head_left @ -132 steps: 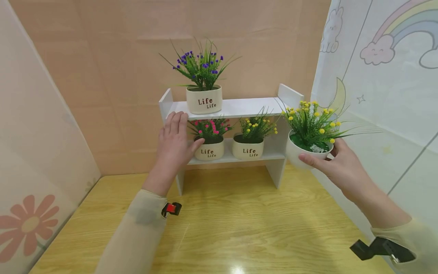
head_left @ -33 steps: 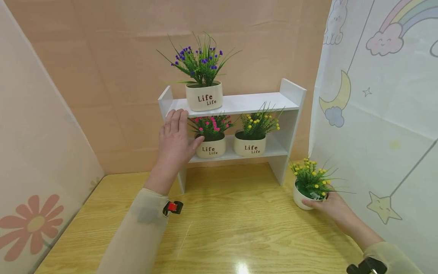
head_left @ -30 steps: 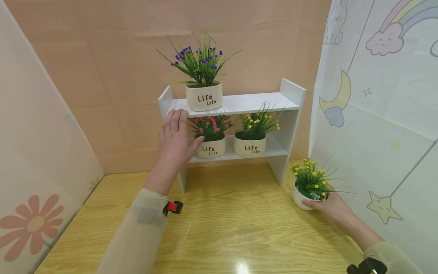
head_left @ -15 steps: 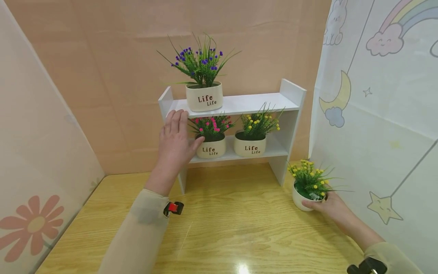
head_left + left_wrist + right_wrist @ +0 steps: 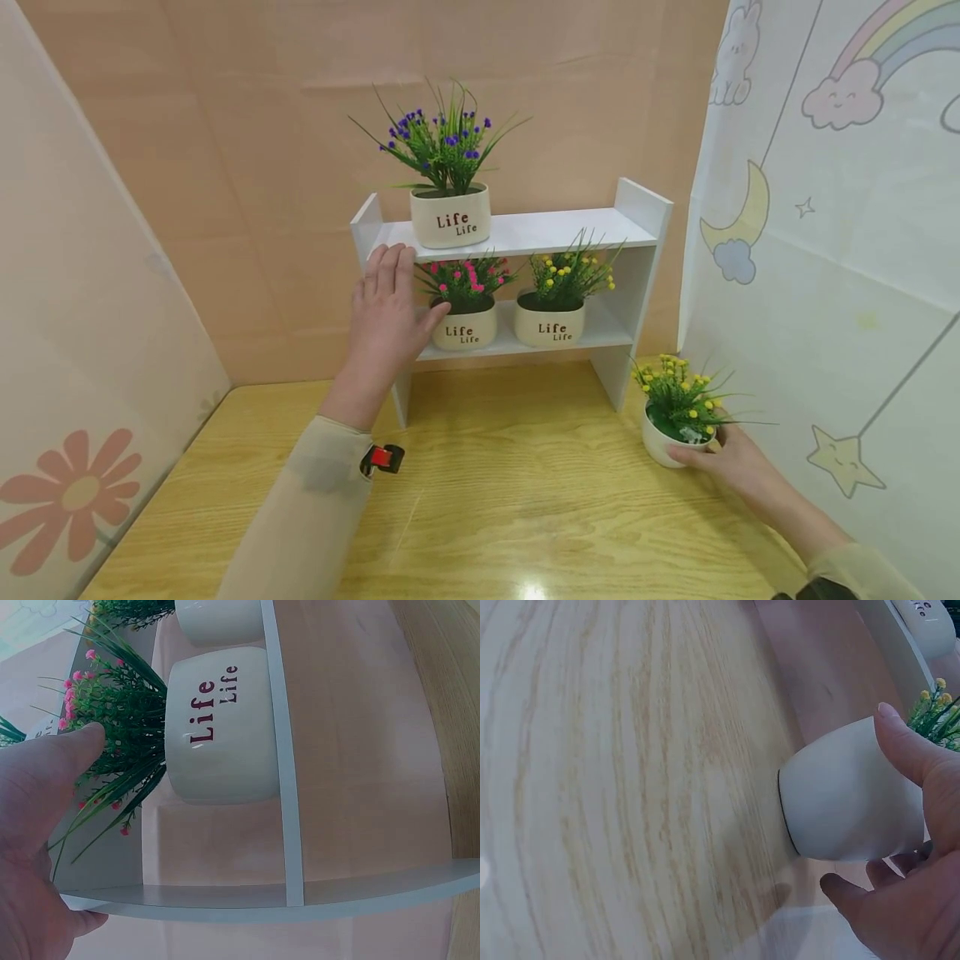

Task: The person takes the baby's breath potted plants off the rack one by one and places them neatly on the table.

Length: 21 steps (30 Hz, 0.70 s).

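Observation:
My left hand (image 5: 386, 321) rests at the left front corner of the white two-tier shelf (image 5: 555, 233), its fingers straight over the upper board's edge. Its thumb lies before the pink-flowered pot (image 5: 463, 329), overlapping the pink flowers in the left wrist view. On the wooden table, right of the shelf, my right hand (image 5: 738, 462) holds a round white flower pot (image 5: 851, 795) with yellow flowers (image 5: 678, 392). The thumb lies on the pot's near side, and the fingers reach round the other side, partly hidden. The pot stands upright, its base at the tabletop.
A purple-flowered pot (image 5: 450, 218) stands on the upper board, left of centre. Beside the pink one on the lower board is a cream pot with yellow flowers (image 5: 551, 321). A printed curtain (image 5: 840, 275) hangs along the table's right side.
Since the oldest frame, my right hand has lowered the round yellow-flowered pot from beside the shelf to the table. Over the last second it has hardly moved; my left hand has stayed at the shelf.

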### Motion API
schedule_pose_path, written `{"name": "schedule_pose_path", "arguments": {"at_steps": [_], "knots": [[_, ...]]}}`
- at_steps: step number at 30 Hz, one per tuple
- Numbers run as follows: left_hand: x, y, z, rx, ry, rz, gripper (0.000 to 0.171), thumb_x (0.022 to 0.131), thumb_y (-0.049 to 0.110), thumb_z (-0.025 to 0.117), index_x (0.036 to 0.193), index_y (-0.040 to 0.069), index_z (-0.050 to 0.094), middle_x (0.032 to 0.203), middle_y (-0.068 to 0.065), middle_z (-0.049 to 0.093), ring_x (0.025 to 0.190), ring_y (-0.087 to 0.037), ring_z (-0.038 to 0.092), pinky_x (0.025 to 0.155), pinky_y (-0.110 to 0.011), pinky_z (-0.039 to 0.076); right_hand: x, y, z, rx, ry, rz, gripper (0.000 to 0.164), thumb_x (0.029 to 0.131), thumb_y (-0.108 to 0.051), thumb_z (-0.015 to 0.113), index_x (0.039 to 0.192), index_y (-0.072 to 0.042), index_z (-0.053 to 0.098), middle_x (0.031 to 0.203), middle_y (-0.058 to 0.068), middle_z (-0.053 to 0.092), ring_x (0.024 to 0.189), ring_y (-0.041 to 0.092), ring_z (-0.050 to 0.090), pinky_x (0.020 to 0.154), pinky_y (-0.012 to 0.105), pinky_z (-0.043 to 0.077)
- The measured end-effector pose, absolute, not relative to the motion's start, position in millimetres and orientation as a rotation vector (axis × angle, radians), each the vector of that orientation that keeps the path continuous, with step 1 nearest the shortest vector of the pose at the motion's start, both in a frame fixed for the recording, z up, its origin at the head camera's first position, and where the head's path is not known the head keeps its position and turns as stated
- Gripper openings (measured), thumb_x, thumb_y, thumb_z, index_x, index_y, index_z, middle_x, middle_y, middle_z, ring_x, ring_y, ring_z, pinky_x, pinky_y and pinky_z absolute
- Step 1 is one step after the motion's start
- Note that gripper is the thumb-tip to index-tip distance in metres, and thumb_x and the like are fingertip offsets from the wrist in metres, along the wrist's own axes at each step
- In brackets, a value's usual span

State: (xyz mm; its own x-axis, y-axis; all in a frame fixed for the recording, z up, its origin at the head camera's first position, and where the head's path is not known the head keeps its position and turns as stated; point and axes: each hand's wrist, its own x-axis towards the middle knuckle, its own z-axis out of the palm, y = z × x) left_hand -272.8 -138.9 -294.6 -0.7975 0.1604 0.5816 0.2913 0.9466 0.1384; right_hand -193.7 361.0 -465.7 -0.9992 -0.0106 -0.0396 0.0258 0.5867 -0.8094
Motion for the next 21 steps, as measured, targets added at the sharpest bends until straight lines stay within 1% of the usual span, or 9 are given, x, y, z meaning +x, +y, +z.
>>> {"name": "schedule_pose_path", "arguments": {"at_steps": [4, 6, 9, 12, 14, 16, 18, 19, 21], "knots": [[-273, -139, -294, -0.315, -2.504, -0.297, 0.101, 0.104, 0.055, 0.073, 0.172, 0.007, 0.016, 0.177, -0.016, 0.02, 0.167, -0.035, 0.006, 0.13, -0.064, 0.022, -191, 366, -462, 0.015, 2.727, -1.445, 0.127, 0.104, -0.039, 0.08, 0.17, -0.002, -0.022, 0.171, 0.046, 0.003, 0.153, 0.071, 0.017, 0.119, 0.079, 0.026], [-273, -139, -294, -0.314, -2.507, -0.297, 0.101, 0.104, 0.055, 0.073, 0.172, 0.007, 0.016, 0.177, -0.016, 0.02, 0.167, -0.035, 0.005, 0.13, -0.064, 0.022, -188, 368, -460, 0.009, 2.703, -1.483, 0.128, 0.105, -0.036, 0.079, 0.168, -0.006, -0.028, 0.173, 0.043, -0.005, 0.152, 0.072, 0.016, 0.119, 0.076, 0.027], [-273, -139, -294, -0.315, -2.513, -0.296, 0.101, 0.104, 0.055, 0.073, 0.172, 0.007, 0.016, 0.176, -0.016, 0.02, 0.168, -0.035, 0.005, 0.13, -0.064, 0.022, -183, 371, -455, -0.008, 2.713, -1.478, 0.127, 0.107, -0.034, 0.077, 0.167, -0.006, -0.03, 0.173, 0.042, -0.011, 0.15, 0.073, 0.019, 0.117, 0.071, 0.031], [-272, -139, -294, -0.316, -2.515, -0.299, 0.101, 0.104, 0.055, 0.073, 0.172, 0.007, 0.016, 0.176, -0.016, 0.02, 0.167, -0.035, 0.005, 0.13, -0.065, 0.022, -178, 373, -451, -0.052, 2.745, -1.472, 0.125, 0.107, -0.032, 0.077, 0.168, -0.007, -0.029, 0.175, 0.04, -0.01, 0.151, 0.073, 0.019, 0.115, 0.067, 0.034], [-272, -138, -293, -0.314, -2.516, -0.298, 0.1, 0.105, 0.055, 0.073, 0.172, 0.007, 0.016, 0.176, -0.016, 0.019, 0.167, -0.035, 0.005, 0.13, -0.065, 0.022, -175, 374, -449, -0.084, 2.774, -1.476, 0.123, 0.107, -0.029, 0.077, 0.169, -0.007, -0.027, 0.176, 0.038, -0.007, 0.152, 0.07, 0.019, 0.117, 0.053, 0.042], [-272, -138, -293, -0.315, -2.515, -0.299, 0.1, 0.105, 0.054, 0.073, 0.172, 0.007, 0.017, 0.176, -0.016, 0.019, 0.167, -0.036, 0.005, 0.13, -0.065, 0.022, -173, 376, -446, -0.107, 2.782, -1.506, 0.122, 0.107, -0.026, 0.077, 0.17, -0.009, -0.026, 0.178, 0.034, -0.006, 0.154, 0.068, 0.018, 0.116, 0.032, 0.047], [-272, -139, -294, -0.315, -2.518, -0.295, 0.1, 0.105, 0.054, 0.073, 0.172, 0.007, 0.017, 0.176, -0.016, 0.019, 0.167, -0.036, 0.005, 0.13, -0.064, 0.022, -171, 377, -443, -0.121, 2.789, -1.529, 0.12, 0.108, -0.025, 0.076, 0.17, -0.01, -0.026, 0.18, 0.029, -0.007, 0.155, 0.067, 0.017, 0.105, 0.012, 0.047], [-272, -139, -294, -0.314, -2.519, -0.295, 0.099, 0.105, 0.054, 0.073, 0.172, 0.007, 0.017, 0.176, -0.016, 0.019, 0.167, -0.036, 0.005, 0.13, -0.064, 0.022, -171, 378, -441, -0.128, 2.786, -1.551, 0.119, 0.108, -0.023, 0.075, 0.171, -0.011, -0.025, 0.181, 0.026, -0.009, 0.155, 0.066, 0.016, 0.099, 0.005, 0.044], [-271, -139, -294, -0.317, -2.517, -0.297, 0.099, 0.105, 0.054, 0.073, 0.172, 0.007, 0.017, 0.176, -0.017, 0.019, 0.167, -0.036, 0.005, 0.13, -0.064, 0.022, -169, 379, -439, -0.144, 2.78, -1.589, 0.118, 0.109, -0.021, 0.074, 0.171, -0.013, -0.026, 0.182, 0.02, -0.012, 0.155, 0.066, 0.016, 0.094, 0.002, 0.043]]}}
